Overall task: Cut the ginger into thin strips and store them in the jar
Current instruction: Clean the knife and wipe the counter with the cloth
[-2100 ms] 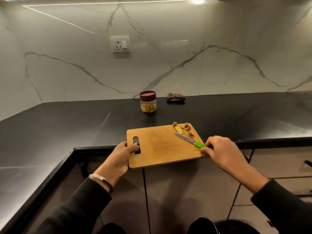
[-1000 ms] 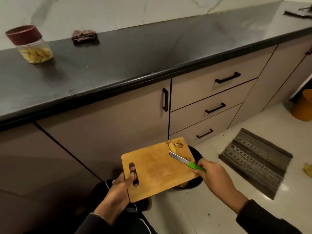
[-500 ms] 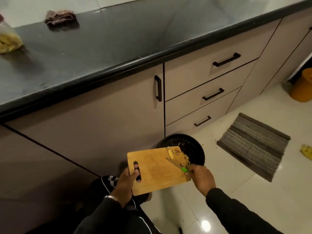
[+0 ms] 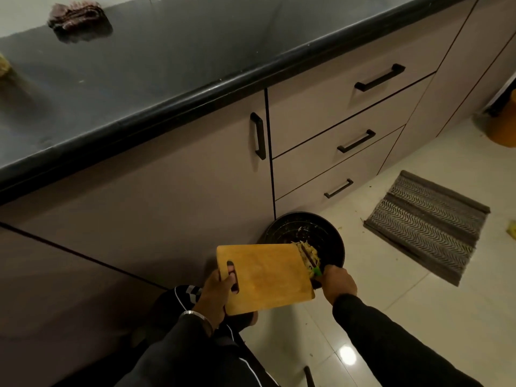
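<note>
1. The left hand grips the rectangular wooden cutting board by its handle slot, fingers curled through the slot.
2. The right hand is clamped on the green-handled knife, whose blade lies along the far edge of the board.
3. Half a second ago the pale ginger scraps lay on the board; now they are at its edge, over the round black bin on the floor.
4. The board is now tilted more toward the bin than before.
5. On the dark counter above the bin, the jar is only a yellow sliver at the left edge; a dark folded cloth lies near it.
</note>
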Available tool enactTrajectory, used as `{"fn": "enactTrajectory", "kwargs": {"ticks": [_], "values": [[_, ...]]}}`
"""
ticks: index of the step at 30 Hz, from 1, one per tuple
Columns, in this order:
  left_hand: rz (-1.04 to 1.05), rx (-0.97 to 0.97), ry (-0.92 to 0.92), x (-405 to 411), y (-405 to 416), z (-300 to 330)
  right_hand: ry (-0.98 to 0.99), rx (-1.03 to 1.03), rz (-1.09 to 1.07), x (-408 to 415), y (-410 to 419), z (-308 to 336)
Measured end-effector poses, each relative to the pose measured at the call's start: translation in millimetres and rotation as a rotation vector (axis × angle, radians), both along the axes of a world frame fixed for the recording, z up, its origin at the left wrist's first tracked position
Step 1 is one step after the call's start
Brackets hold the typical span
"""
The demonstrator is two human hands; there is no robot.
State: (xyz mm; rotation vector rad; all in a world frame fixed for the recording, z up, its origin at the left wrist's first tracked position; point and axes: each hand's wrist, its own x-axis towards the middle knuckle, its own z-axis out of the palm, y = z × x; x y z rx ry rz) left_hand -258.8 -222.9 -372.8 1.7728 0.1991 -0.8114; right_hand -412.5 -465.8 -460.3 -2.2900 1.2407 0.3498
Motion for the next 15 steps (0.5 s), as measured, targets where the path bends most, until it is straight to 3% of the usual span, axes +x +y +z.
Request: {"fn": "enactTrajectory", "kwargs": {"ticks": [4,9,12,15], "values": [[0.001,0.017,0.005,3.5,0.8,-6.1,-0.096,-0.013,-0.024,-1.6,6.9,8.5],[0.013,0.013,0.041,4.9,0.1,-8.7,-0.274,0.123,0.268,-3.0,25.9,16.4],[-0.002,0.013,0.056,4.5,2.4,-16.0,-0.208,0.062,0.299,-5.5,23.8,5.8],[-0.023,0.019,0.046,4.2,3.2,-18.1,0.014,-0.043,0.11,-13.8,5.2,-1.8]]}}
